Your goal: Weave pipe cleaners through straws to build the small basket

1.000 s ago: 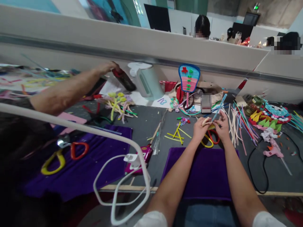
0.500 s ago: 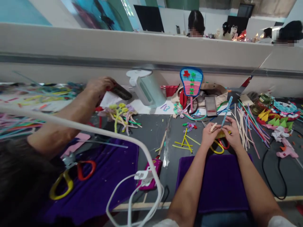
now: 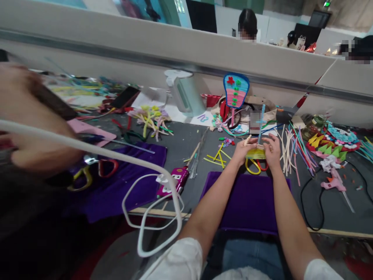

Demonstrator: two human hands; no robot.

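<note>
My left hand and my right hand are closed on either side of a flat yellow piece, apparently made of fuzzy pipe cleaners. A light-blue pipe cleaner stands upright between the hands; its lower end is hidden by the fingers. A short pale piece sticks up at my left fingers. Just below the yellow piece, scissors with a yellow and a red handle lie on the grey table. A purple cloth is spread beneath my forearms.
Loose pipe cleaners and a pink glue gun with a black cord lie to the right. A pale kettle and a decorated fan shape stand behind. Left are a white cable, a magenta case and another person's arm.
The view has shifted. The other person's arm has pulled back leftward with the dark object, away from the kettle. My hands stay together on the yellow piece, which now shows more.
</note>
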